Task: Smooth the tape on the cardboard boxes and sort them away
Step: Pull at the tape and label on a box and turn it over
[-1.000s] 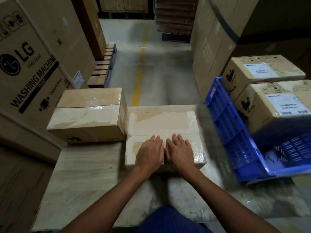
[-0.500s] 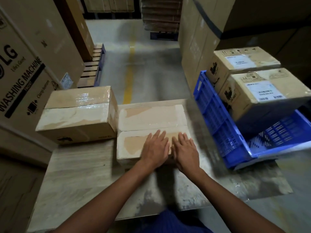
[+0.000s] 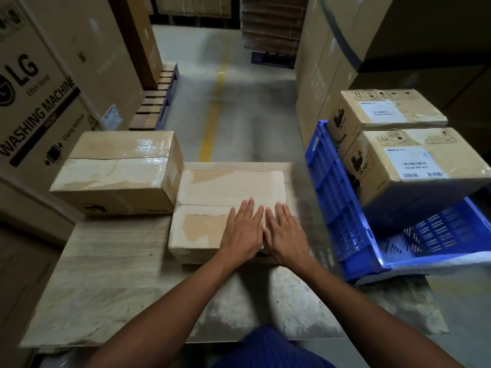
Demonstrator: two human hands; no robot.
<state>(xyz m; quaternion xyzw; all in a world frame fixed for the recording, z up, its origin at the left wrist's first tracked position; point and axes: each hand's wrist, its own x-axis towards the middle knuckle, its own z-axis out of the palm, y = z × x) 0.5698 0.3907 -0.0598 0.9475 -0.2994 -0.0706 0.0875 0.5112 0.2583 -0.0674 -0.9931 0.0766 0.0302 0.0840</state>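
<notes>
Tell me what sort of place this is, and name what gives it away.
Most likely a warehouse or packing floor. A tall washing machine carton and other big cartons stand around; a yellow line runs down the concrete aisle; a wooden pallet lies beside the stacks.

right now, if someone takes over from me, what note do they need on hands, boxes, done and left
Left hand: open, flat on top of the low taped box, towards its right end.
Right hand: open, flat beside it on the same box.
Boxes: the low box lies on the table, with the taller taped box beside it on the left. The near labelled box and far labelled box rest in the blue crate.
Done: those two look sorted.
Left: finish smoothing the tape, then sort both table boxes away.
</notes>
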